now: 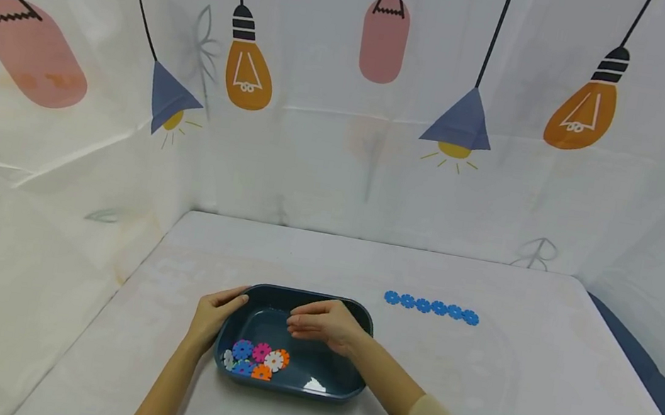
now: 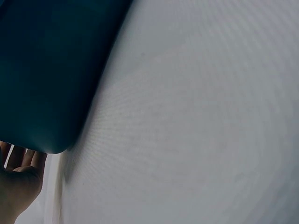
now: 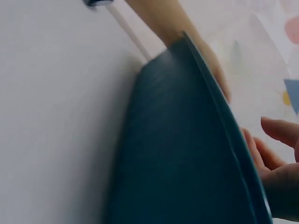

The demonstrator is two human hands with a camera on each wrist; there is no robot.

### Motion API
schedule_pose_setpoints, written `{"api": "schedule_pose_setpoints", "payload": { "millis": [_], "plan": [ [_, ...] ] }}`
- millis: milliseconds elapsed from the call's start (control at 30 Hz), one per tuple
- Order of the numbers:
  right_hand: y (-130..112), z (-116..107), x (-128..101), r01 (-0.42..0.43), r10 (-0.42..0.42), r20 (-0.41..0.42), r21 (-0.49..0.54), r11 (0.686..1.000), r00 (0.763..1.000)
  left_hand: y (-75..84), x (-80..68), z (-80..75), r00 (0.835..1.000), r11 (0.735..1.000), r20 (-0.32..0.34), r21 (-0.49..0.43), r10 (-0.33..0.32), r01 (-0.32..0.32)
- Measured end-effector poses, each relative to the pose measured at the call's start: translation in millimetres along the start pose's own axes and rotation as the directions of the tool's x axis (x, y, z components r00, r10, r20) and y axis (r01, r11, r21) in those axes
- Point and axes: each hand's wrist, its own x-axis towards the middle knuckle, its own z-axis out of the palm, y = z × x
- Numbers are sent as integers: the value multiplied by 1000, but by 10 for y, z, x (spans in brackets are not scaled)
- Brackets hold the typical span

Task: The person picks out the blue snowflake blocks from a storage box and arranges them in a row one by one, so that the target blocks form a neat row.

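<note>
The left hand grips the dark blue plastic tray's left rim while the right hand, fingers loosely extended and seemingly empty, hovers above it, likely needing to dip toward the colourful gear discs inside.

A staged recording booth rather than a lived-in room: a white table is enclosed on three sides by a hung curtain printed with cartoon bulbs and lamps.

Head view looks down over the table; both wrist views hug the tray wall.
</note>
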Motion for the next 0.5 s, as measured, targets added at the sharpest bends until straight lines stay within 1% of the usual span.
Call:
{"api": "schedule_pose_setpoints", "payload": {
  "millis": [100, 200, 367, 500],
  "plan": [
    [46, 134, 52, -20, 20, 7, -27, 999, 1000, -2, -3, 2, 1000, 1000, -5, 3, 10, -10],
    [82, 250, 102, -37, 37, -2, -37, 999, 999, -2, -4, 1, 1000, 1000, -9, -11, 7, -7],
    [140, 405, 177, -62, 60, -39, -38, 997, 997, -7, 0, -1, 1000, 999, -3, -34, -7, 7],
    [183, 511, 208, -76, 73, -64, -45, 996, 995, -13, 4, -5, 1000, 1000, 7, -28, -9, 10]
  ]
}}
